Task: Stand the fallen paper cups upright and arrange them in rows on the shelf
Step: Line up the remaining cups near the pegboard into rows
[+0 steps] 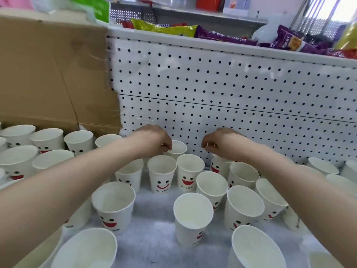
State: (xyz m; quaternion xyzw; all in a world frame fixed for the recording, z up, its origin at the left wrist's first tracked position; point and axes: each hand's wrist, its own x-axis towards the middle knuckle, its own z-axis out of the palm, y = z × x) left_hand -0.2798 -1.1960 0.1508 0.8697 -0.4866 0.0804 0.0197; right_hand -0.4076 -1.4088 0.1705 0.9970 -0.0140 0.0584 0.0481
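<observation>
Several white paper cups with red smiling faces stand upright on the pale shelf [154, 219]. My left hand [154, 140] reaches to the back row and pinches the rim of a cup [178, 148] standing against the pegboard. My right hand [220, 141] is curled over another back-row cup [217, 167], its fingertips at the rim; that cup's top is hidden under the hand. Between the two hands a gap shows in the back row. Cups in front [162, 175] [190, 173] stand close together. I see no cup lying on its side.
A white pegboard wall [231, 89] closes the back of the shelf. A brown cardboard box [52, 74] stands at the back left behind more cups [48, 140]. Snack bags [222, 35] lie on the shelf above. Bare shelf shows in the front middle.
</observation>
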